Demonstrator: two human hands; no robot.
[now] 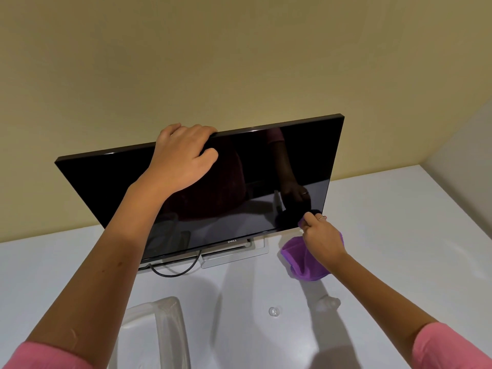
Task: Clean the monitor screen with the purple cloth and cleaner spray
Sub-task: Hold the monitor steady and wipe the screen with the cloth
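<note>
The monitor stands on a white table; its top edge is gripped by the left hand, fingers curled over. The purple cloth is pinched by the right hand against the screen's lower right corner. A clear plastic container sits near; contents cannot be told.

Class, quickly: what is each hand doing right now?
Left hand: grip curled over the monitor top edge, steadying it.
Right hand: pinching the purple cloth at the screen's lower right corner.
</note>
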